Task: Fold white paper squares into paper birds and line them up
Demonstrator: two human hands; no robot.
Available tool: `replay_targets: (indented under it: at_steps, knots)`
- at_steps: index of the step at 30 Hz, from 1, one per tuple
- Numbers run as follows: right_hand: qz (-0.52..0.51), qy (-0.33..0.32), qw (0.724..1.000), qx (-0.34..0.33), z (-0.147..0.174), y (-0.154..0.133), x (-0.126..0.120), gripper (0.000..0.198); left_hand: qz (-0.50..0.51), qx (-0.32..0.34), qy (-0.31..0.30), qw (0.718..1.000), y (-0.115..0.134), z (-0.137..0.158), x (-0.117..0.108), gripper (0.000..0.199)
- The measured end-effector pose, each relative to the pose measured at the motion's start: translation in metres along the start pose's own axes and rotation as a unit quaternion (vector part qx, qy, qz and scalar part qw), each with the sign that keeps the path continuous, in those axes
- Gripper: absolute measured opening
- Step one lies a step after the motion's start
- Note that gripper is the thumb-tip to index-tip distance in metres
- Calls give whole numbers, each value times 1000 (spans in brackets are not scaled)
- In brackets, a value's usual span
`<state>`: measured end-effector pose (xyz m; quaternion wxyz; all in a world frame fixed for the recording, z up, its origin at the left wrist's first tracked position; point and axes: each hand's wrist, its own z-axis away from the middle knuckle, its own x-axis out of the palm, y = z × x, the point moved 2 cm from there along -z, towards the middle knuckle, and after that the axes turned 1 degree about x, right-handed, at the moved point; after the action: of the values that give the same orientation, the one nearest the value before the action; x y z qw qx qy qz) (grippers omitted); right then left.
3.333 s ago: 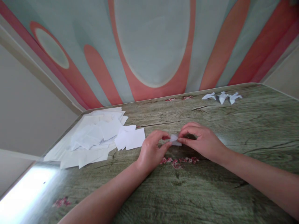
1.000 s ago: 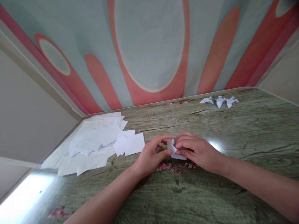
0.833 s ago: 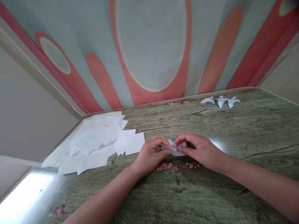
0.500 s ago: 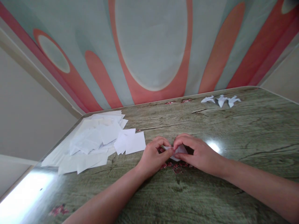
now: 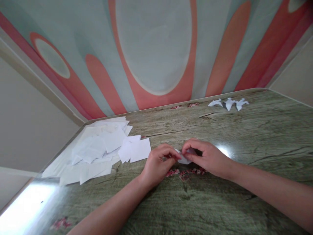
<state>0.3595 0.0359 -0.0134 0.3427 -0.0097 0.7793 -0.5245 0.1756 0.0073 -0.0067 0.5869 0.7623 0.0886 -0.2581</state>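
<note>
A: In the head view, where's the little white paper (image 5: 184, 161)?

B: Between the two hands, near the pink flowers (image 5: 184, 176) on the table (image 5: 207, 209). The left hand (image 5: 157, 163) pinches one side. The right hand (image 5: 209, 159) pinches the other.

A: What step is it?

B: Folding, I think. The next move seems to need careful fingertips pressing the fold flat.

- Shows soft, moderate light, dimmer across the near tabletop (image 5: 244, 209).
- Burns out to white in a glare patch (image 5: 26, 205) at lower left.
- Glints in a small bright spot (image 5: 223, 150) beside the right hand (image 5: 207, 158).
- Stretches toward the edges, wide-angle.
- Blurs creases in the folded paper (image 5: 185, 160).
</note>
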Motion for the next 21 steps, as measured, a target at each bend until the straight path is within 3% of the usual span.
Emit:
replay_targets:
  at_steps: [5, 12, 21]
  knots:
    - [34, -2, 999, 5, 0, 1, 0, 9, -19, -9, 9, 1000, 0, -1, -2, 12]
    - [29, -17, 999, -19, -1, 2, 0, 12, 38, -52, -5, 998, -6, 0, -3, 13]
    - [43, -20, 998, -40, -2, 3, 2, 14, -62, -39, -35, 997, -4, -1, 3, 15]
